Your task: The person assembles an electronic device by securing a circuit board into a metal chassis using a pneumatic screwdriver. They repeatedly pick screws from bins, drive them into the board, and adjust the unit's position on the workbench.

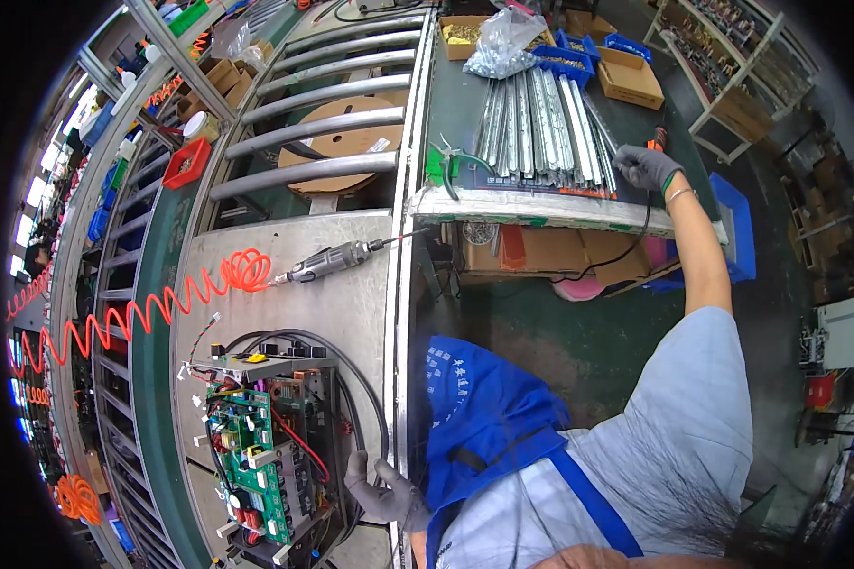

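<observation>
My right hand (647,169), in a grey glove, reaches far right over the workbench. Its fingers are closed at the near end of a slanting metal strip (598,123), the outermost beside a row of several silvery strips (536,128). Just beyond that hand is an orange-and-black tool handle (657,139); a black cable hangs below the hand. My left hand (384,493), also gloved, is low by the conveyor's edge with fingers apart and nothing visible in them. Beside it stands an open metal-framed electronic unit (323,417) with a green circuit board (256,465) and loose wires.
A grey power screwdriver (327,263) on a coiled red hose (161,303) lies on the metal plate. Green-handled pliers (454,166) rest by the bench edge. Farther back are a plastic bag (503,45), blue bins (565,64) and a cardboard box (629,78). Rollers (313,171) continue beyond.
</observation>
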`<state>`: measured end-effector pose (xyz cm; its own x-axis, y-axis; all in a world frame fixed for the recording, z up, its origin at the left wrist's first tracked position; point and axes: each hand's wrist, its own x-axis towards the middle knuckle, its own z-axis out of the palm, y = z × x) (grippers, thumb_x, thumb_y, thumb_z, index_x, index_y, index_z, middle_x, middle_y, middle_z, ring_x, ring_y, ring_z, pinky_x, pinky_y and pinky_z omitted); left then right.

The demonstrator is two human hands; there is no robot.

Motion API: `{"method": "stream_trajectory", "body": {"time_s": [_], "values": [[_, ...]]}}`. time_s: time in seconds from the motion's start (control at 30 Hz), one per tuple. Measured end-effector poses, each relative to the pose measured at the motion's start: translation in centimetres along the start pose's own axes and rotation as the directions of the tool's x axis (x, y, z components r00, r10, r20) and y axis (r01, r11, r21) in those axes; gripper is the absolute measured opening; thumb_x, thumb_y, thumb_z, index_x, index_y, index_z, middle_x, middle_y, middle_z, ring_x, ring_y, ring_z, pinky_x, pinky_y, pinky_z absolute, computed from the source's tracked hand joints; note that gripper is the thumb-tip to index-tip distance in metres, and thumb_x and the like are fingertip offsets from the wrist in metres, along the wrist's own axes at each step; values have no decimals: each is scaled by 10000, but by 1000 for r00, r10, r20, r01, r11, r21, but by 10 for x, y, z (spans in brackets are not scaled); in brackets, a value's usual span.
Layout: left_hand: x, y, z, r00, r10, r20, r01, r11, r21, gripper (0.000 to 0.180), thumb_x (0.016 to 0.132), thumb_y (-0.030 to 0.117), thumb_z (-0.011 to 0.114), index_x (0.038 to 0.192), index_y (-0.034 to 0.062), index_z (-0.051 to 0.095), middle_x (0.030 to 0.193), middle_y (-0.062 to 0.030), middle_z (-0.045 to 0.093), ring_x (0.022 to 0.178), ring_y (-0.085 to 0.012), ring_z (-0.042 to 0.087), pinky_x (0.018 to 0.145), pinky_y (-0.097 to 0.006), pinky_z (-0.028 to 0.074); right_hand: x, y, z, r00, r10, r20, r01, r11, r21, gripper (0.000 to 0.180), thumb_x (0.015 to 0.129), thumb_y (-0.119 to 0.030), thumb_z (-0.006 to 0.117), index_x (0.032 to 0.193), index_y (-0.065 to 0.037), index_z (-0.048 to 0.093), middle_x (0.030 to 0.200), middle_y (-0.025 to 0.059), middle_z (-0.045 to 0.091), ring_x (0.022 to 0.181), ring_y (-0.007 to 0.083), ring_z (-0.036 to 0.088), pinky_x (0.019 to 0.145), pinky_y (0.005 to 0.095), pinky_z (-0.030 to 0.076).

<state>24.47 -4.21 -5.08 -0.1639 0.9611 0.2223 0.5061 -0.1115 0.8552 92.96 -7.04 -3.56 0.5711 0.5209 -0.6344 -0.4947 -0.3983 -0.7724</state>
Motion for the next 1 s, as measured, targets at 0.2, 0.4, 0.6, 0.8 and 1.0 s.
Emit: {"method": "stream_trajectory", "body": {"time_s": [0.2,0.4,0.6,0.8,1.0], "values": [[-1,-11,10,1000,2,-2,-2,1000,1,292,907,40,537,1182,-50,574,1084,-166,619,1033,-270,588,936,-388,449,-11,-8,4,997,-67,-40,70,994,80,254,823,-304,691,841,-65,607,688,-27,588,527,66,558,406,158,437],[-3,5,10,997,68,22,-69,996,55,251,886,17,532,1113,-68,599,981,-178,627,902,-290,608,806,-395,480,30,-16,-7,961,77,264,-171,919,356,356,911,-387,628,953,-37,577,683,-37,575,502,31,515,341,167,345],[-6,-3,-2,989,105,103,-113,991,66,245,831,44,633,1073,11,647,981,-161,659,902,-318,634,830,-403,486,12,46,54,938,-342,-49,336,873,354,438,978,-463,489,1287,-154,458,1140,60,470,999,180,419,779,296,379],[-12,12,12,924,54,377,46,967,-250,391,837,171,684,1196,32,616,1021,-133,667,941,-264,657,854,-365,513,-88,87,152,647,-729,224,761,598,-249,373,988,-326,476,1163,-14,580,932,43,624,733,141,534,658,283,453],[-33,26,2,852,-268,450,502,665,-553,562,869,243,689,1318,-33,493,1053,-130,630,924,-167,624,849,-308,517,-199,121,354,-166,47,985,959,-226,172,213,818,-257,691,967,-109,659,756,95,653,683,309,645,596,414,487]]}}
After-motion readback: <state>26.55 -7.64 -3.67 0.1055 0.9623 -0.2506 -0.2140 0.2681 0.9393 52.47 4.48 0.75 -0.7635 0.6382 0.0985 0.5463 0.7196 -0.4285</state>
